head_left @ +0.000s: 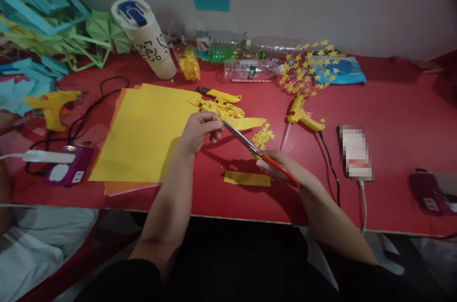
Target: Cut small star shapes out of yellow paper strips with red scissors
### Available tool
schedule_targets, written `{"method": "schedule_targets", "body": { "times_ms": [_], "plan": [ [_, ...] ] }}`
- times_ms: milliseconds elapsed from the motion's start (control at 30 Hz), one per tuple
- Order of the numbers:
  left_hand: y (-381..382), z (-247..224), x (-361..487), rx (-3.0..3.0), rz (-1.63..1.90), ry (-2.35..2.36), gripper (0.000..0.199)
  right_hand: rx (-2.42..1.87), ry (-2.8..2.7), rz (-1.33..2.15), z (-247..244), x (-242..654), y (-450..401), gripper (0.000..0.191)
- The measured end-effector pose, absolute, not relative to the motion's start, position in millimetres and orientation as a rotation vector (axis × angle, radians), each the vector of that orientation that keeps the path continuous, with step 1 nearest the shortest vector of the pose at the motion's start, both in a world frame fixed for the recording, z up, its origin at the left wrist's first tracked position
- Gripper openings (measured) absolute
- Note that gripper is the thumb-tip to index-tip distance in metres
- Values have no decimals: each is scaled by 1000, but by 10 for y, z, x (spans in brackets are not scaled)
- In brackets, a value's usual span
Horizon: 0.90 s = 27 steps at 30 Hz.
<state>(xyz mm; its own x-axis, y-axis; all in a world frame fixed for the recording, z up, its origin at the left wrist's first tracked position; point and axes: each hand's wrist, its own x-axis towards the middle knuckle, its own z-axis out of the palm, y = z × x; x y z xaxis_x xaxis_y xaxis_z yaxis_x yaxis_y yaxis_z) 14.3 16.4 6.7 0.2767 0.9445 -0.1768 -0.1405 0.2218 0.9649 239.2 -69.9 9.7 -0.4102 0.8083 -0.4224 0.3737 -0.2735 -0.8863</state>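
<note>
My right hand (282,166) grips a pair of scissors (244,139) with orange-red handles, blades pointing up and left. My left hand (202,131) is closed in a pinch at the blade tips, on a tiny bit of yellow paper that is mostly hidden by the fingers. Just beyond the hands lie a heap of yellow paper scraps (217,108) and a curved yellow strip (246,123). Small cut yellow stars (263,136) are piled beside the blades. Nearer me a short yellow paper strip (247,179) lies flat on the red table (210,197).
Yellow sheets (143,135) are stacked left, a yellow cutter (223,96) beyond. A glue gun (302,114) and phone (356,152) lie right. A tumbler (146,38), plastic bottles (250,70) and a star-covered clear piece (307,71) line the back. Another glue gun (53,107) is left.
</note>
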Motion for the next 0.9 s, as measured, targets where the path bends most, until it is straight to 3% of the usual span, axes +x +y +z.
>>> {"method": "schedule_targets", "body": {
  "times_ms": [900],
  "plan": [
    [209,-22,193,1155,1277,924,6,-1408,-1591,1719,69,2364,-704,51]
  ]
}}
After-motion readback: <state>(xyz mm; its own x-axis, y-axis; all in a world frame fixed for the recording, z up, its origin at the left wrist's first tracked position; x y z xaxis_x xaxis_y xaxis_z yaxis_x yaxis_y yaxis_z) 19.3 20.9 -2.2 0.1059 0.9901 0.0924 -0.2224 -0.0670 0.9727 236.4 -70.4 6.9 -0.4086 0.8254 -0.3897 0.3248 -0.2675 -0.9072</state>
